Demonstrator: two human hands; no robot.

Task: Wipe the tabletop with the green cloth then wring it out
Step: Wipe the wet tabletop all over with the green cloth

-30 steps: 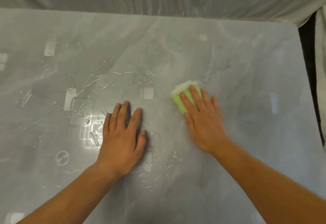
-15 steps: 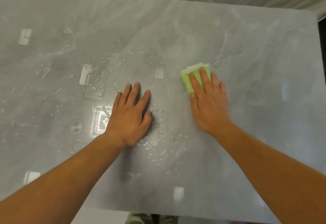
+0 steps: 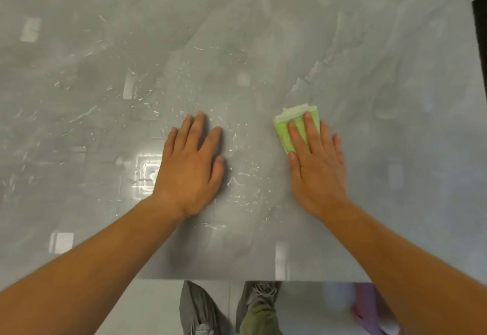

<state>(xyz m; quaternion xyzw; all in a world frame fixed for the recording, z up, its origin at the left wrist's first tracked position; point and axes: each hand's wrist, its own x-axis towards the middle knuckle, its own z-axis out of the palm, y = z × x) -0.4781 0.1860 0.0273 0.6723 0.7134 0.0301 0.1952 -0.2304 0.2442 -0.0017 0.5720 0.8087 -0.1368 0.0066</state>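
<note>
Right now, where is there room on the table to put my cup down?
Bare, dry-looking room lies right of the right hand and cloth, out to the table edge, and along the far side. Left of the left hand is covered in water drops.

Folded green cloth (image 3: 283, 130), pale edge outward, flat on wet grey marbled tabletop (image 3: 263, 31), right of centre.

I can read no text, label, brand, number or sign anywhere on my feed. The grey marble tabletop (image 3: 342, 44) carries only pale veining, water droplets and square light reflections, and the green cloth (image 3: 284, 129) right of centre in the frame shows plain fabric with no tag or print that I can make out
</note>
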